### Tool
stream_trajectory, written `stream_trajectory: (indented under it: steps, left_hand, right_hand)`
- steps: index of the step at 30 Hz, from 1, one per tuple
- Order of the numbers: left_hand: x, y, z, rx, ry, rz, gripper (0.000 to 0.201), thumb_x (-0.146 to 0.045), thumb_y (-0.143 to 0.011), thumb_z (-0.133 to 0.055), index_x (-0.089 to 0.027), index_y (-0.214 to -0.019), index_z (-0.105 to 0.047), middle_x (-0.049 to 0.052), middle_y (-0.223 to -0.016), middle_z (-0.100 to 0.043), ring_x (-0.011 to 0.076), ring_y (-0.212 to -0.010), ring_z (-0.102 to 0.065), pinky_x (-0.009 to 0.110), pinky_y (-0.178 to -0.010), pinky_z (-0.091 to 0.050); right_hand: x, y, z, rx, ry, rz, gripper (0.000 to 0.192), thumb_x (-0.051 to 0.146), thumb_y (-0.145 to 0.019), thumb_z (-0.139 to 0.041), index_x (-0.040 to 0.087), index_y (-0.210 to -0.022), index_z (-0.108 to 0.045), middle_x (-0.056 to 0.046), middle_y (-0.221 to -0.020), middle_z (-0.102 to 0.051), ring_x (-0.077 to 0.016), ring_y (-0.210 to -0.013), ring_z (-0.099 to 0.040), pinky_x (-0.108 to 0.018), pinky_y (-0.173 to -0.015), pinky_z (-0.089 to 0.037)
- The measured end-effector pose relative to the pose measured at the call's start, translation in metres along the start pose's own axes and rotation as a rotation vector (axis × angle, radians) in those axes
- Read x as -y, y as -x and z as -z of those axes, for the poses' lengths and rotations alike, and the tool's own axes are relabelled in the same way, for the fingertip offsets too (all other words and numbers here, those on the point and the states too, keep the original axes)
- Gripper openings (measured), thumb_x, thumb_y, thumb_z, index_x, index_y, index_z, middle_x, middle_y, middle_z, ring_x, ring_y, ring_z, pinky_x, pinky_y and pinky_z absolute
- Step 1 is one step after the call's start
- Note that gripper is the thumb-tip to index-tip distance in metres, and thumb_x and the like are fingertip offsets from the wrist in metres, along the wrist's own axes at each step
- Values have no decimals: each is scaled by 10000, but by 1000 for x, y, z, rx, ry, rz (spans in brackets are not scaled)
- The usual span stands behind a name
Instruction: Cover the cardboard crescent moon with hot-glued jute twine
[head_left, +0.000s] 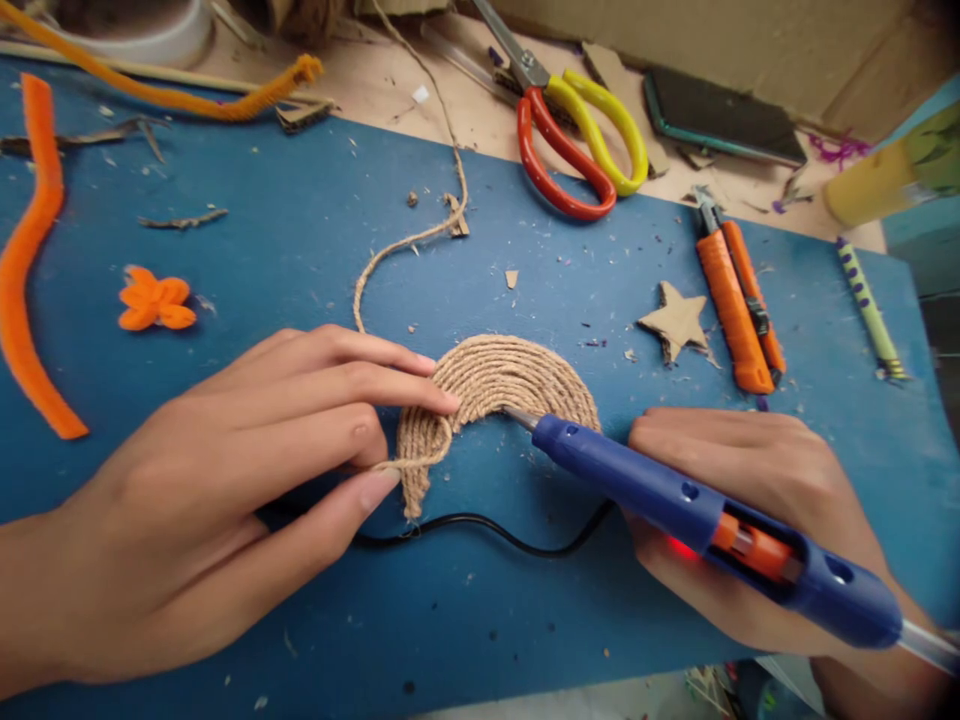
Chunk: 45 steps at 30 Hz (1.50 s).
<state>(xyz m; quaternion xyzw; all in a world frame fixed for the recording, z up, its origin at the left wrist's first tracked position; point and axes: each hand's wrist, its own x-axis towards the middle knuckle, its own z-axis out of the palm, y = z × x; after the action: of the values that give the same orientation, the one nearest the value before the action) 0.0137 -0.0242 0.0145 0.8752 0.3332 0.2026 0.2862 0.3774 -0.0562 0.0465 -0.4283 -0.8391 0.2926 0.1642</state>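
An arch of coiled jute twine (517, 375) lies on the blue mat in front of me. My left hand (247, 480) pinches the loose twine (426, 462) between thumb and fingers at the arch's left leg, while its outstretched fingertips rest on the coils. From behind that hand the twine runs up toward the back. My right hand (750, 520) is wrapped round a blue hot glue gun (622, 470), whose metal nozzle touches or nearly touches the arch's inner edge. A clear glue stick (930, 645) sticks out of the gun's rear.
Red-and-yellow-handled scissors (577, 150), a phone (724, 115), an orange box cutter (735, 300) and a cardboard star (675, 318) lie beyond the right hand. Orange pipe cleaners (34, 260) and an orange flower shape (156, 300) are at left. A black cord (495, 535) crosses the mat (300, 640).
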Motion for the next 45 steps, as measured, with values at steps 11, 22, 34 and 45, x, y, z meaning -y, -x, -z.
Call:
stream_trajectory:
  steps: [11, 22, 34, 45]
  left_hand:
    - [1, 1, 0, -5, 10, 5, 224, -175, -1185, -539, -285, -1022, -648, -81, -1521, -833, 241, -1581, -701, 395, -1292, -561]
    - [4, 2, 1, 12, 13, -11, 223, -186, -1210, -540, -273, -1032, -642, -75, -1557, -820, 256, -1593, -693, 395, -1253, -559]
    - [4, 0, 2, 34, 30, -38, 249, -164, -1225, -547, -288, -1029, -636, -56, -1579, -808, 199, -1611, -647, 403, -1235, -528]
    - [3, -3, -2, -43, 97, -35, 270, -147, -1199, -548, -263, -976, -649, -28, -1548, -800, 201, -1440, -734, 391, -1205, -554]
  right_hand:
    - [1, 7, 2, 15, 45, -28, 300, 223, -1021, -713, 268, -853, -469, 71, -714, -484, -124, -588, -484, -297, -556, -374]
    - [3, 6, 1, 14, 47, -27, 319, 230, -1003, -732, 275, -856, -452, 72, -704, -485, -128, -574, -497, -295, -522, -379]
    - [9, 18, 9, -101, -143, -137, 255, 186, -960, -771, 398, -1043, -658, 19, -735, -663, -257, -553, -622, -441, -533, -509]
    - [13, 4, 3, -450, -524, -369, 591, 836, -786, -1009, 453, -1194, -820, -115, -1066, -796, -409, -858, -770, -548, -545, -616]
